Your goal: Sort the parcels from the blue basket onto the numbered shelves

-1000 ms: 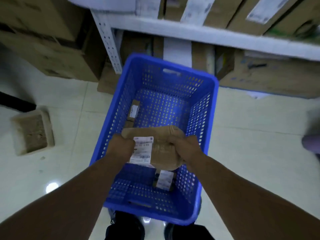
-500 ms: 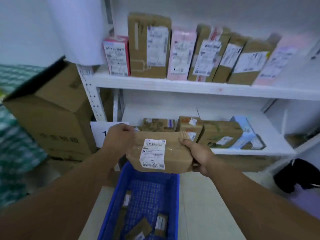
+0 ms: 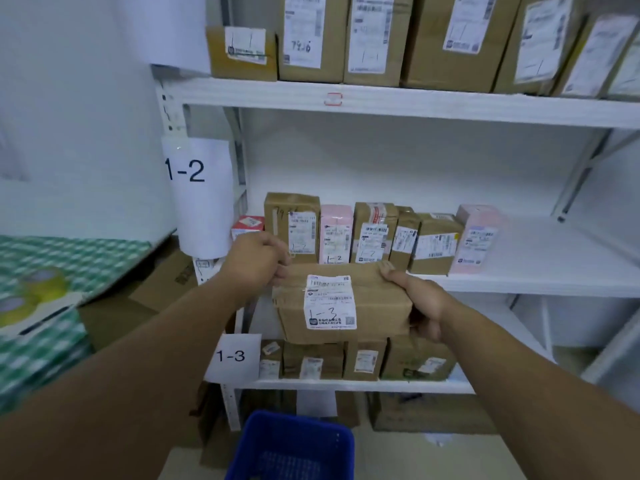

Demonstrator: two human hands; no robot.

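Observation:
I hold a brown cardboard parcel in front of the white shelving; its white label has "1-3" handwritten on it. My left hand grips its upper left corner and my right hand grips its right end. The parcel hangs between two shelves: the one signed "1-2", with a row of upright parcels, and the lower one signed "1-3", with several brown parcels. The blue basket stands on the floor below my arms.
A top shelf carries tall brown boxes. The right part of the "1-2" shelf has no parcels on it. Cardboard boxes lie on the floor at left. A green checked surface with tape rolls is at far left.
My view has tilted up from the basket to the shelves. Both hands have lifted the parcel out of the basket and up to the level between the "1-2" and "1-3" shelves.

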